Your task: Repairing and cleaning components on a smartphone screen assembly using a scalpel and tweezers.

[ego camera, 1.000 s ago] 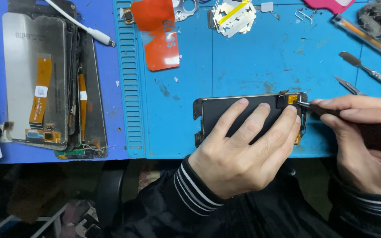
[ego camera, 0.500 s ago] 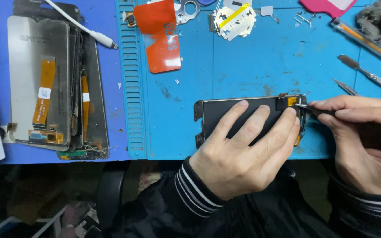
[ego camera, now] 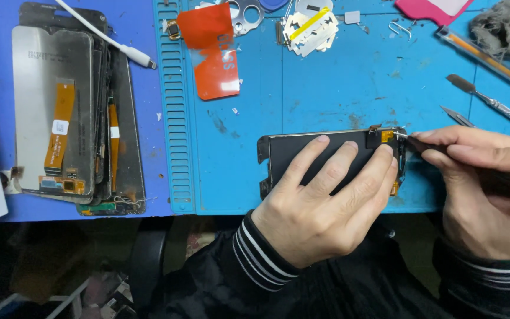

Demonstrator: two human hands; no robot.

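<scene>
A dark phone screen panel [ego camera: 287, 155] lies face down near the front edge of a blue work mat [ego camera: 326, 88]. My left hand [ego camera: 326, 204] presses flat on it, fingers spread across its back. My right hand [ego camera: 485, 189] pinches a thin metal tool [ego camera: 411, 139] whose tip touches the orange flex connector [ego camera: 386, 137] at the panel's upper right corner.
A stack of old screen panels [ego camera: 60, 136] with orange flex cables lies at the left, a white cable [ego camera: 113, 44] across it. An orange plastic card [ego camera: 213, 53], razor blades [ego camera: 305, 23], a spudger [ego camera: 491, 103] and tweezers [ego camera: 458, 117] lie on the mat.
Both hands and the panel keep their places; the view has shifted very slightly. The tool tip stays at the connector.
</scene>
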